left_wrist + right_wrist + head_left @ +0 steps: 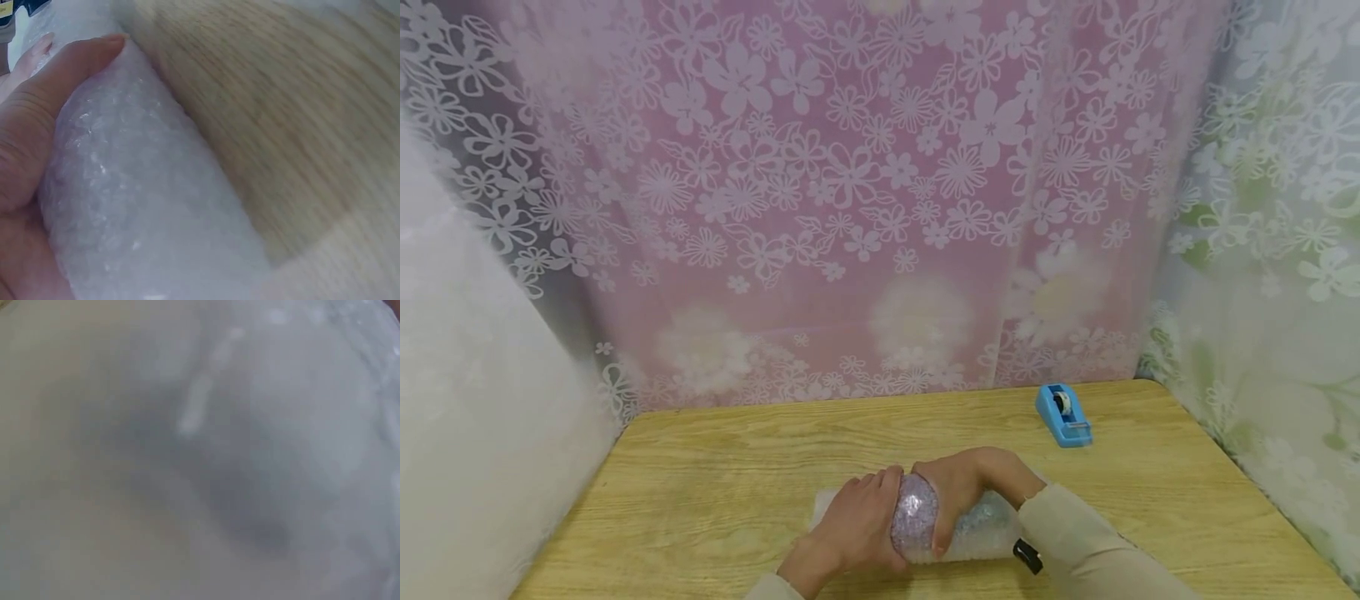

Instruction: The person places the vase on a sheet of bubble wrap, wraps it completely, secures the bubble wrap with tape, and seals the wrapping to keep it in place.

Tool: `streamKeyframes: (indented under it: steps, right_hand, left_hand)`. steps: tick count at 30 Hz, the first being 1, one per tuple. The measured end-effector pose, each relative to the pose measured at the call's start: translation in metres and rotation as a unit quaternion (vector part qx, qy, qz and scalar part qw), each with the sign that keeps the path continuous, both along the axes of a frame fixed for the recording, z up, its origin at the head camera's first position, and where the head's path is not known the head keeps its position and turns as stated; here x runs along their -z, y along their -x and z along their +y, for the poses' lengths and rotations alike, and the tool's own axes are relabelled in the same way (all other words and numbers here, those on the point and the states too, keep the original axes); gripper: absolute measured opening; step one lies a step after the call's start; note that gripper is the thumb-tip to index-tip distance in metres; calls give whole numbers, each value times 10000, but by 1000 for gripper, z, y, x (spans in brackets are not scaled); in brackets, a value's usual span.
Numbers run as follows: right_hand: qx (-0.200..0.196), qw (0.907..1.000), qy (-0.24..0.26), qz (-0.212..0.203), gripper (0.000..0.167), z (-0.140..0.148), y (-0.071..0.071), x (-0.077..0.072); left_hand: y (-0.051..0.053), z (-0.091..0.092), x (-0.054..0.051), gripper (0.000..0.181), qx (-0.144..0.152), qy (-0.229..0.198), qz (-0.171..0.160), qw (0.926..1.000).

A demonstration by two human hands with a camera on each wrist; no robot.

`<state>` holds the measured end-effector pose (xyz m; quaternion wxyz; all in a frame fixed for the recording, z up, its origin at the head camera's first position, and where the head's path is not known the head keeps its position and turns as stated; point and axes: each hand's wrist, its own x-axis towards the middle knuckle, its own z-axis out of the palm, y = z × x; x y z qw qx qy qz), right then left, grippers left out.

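A bubble-wrapped bundle (915, 521), rounded and faintly purple in its middle, lies across the near part of the table. My left hand (861, 521) grips its left portion, thumb on the near side and fingers over the top. Just right of that, my right hand (957, 490) curls over the bundle, with its thumb down the near side. In the left wrist view, the bubble wrap (150, 181) runs long and round under the left thumb (75, 65). Blurred translucent wrap (250, 456) fills the right wrist view, where the fingers cannot be made out. What is inside the wrap is hidden.
A blue tape dispenser (1064, 415) with a roll of tape stands at the table's back right. The wooden table (722, 467) is bordered by a pink flowered curtain (850, 208) behind and pale sheets on both sides.
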<state>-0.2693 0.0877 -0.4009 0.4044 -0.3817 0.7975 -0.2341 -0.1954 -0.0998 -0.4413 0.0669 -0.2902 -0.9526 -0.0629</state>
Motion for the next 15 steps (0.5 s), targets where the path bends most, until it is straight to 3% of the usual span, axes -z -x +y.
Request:
streamKeyframes:
  steps: [4,6,8,11,15]
  right_hand:
    - [310,9989,-11,341,65,4,-5,3]
    - [580,9934,-162,975,79,7,-13,3]
    - [814,9806,-316,1755,98,9,-23,2]
    - [883,9455,-483,3098,115,11,-40,-1]
    - [650,8920,-410,4454,111,9,-62,4]
  left_hand:
    - [2,3,-2,84,67,48,76,9999]
    - [2,4,-4,83,100,139,100,9998]
    - [2,4,-5,84,100,189,100,9997]
    - [2,3,-5,86,19,189,27,9998]
    - [2,3,-6,86,-90,176,-129,9997]
